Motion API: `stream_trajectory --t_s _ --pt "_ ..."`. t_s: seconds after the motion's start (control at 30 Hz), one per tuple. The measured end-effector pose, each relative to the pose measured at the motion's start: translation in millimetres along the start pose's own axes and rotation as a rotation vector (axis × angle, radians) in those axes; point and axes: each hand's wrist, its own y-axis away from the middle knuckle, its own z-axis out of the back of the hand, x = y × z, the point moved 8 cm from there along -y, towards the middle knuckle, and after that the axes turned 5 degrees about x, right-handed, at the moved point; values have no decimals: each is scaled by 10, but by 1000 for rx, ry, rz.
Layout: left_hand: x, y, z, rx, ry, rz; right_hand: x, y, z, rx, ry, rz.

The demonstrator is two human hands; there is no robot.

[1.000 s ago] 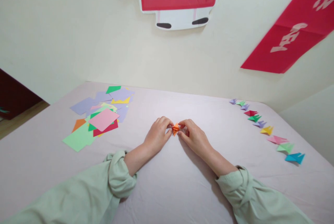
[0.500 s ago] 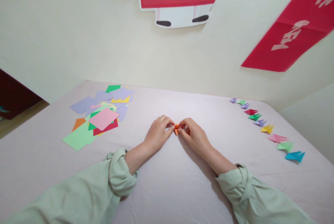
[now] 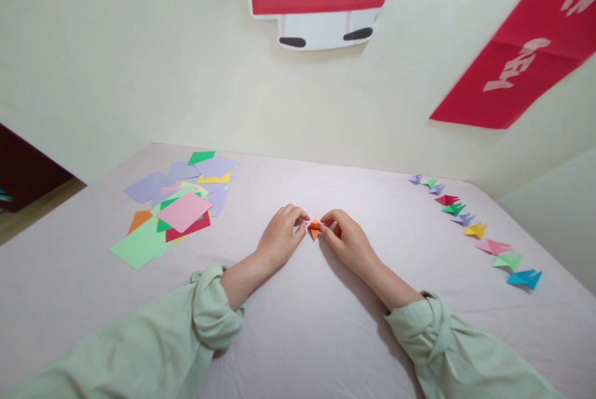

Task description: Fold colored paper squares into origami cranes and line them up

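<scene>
A small piece of orange origami paper (image 3: 314,231), folded into a pointed shape, is at the middle of the table between my hands. My left hand (image 3: 282,234) is just to its left, thumb and index finger parted, with a narrow gap to the paper. On the other side, my right hand (image 3: 348,239) pinches the paper's right corner between thumb and fingertip. The finer folds are too small to make out.
Loose coloured paper sheets (image 3: 185,211) lie in an overlapping pile at the left. Along the right runs a slanting row of several folded paper shapes (image 3: 475,230). A pale cloth (image 3: 279,337) covers the table, whose far edge meets the wall (image 3: 298,107).
My left fingers have let go of the orange paper and drawn slightly left, so more of it shows. The right hand has hardly moved.
</scene>
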Motion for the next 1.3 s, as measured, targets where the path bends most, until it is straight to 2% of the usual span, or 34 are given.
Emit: stream_trajectory --t_s 0.4,0.77,0.93,1.17,1.3 --pt "-15 9 -12 0 52 -12 34 11 -15 6 -7 5" --pt "-63 20 -55 63 -106 -22 19 -14 -27 -9 7 24" --pt "-79 23 -65 79 -100 -17 13 -13 -34 6 1 27" --pt "-83 26 -81 97 -138 -33 77 7 -46 41 94 50" --pt "-64 3 -73 69 -133 -12 117 1 -44 38 144 45"
